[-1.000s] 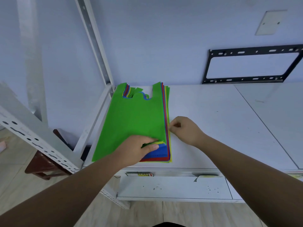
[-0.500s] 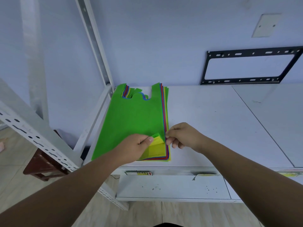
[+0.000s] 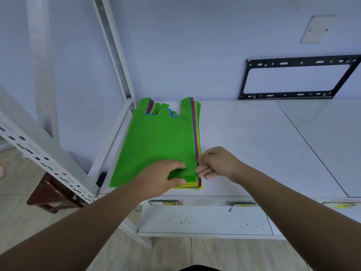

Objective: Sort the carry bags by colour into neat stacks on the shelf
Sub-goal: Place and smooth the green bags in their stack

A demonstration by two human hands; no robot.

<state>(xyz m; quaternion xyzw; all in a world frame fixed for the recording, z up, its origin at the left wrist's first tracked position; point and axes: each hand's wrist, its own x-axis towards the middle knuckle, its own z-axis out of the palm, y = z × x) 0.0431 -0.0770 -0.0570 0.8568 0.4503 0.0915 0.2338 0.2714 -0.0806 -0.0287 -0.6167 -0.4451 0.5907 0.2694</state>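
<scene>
One mixed pile of flat carry bags lies at the left end of the white shelf [image 3: 254, 145]. A green bag [image 3: 158, 141] is on top, and red, blue and yellow edges [image 3: 197, 137] show along its right side. My left hand [image 3: 162, 178] holds the top green bag's near right corner between thumb and fingers, slightly lifted, with yellow showing beneath. My right hand [image 3: 213, 163] is at the pile's right edge, fingertips pinching the bag edges near that corner.
White slotted shelf posts [image 3: 115, 55] rise left of the pile. A black metal bracket [image 3: 297, 77] hangs on the back wall. A lower white shelf [image 3: 205, 220] sits below the front edge. A dark wooden stool [image 3: 50, 194] stands on the floor at left.
The corner of the pile, lifted a second ago to show blue then yellow bags, now lies almost flat. My right hand has moved nearer along the right edge to the corner.
</scene>
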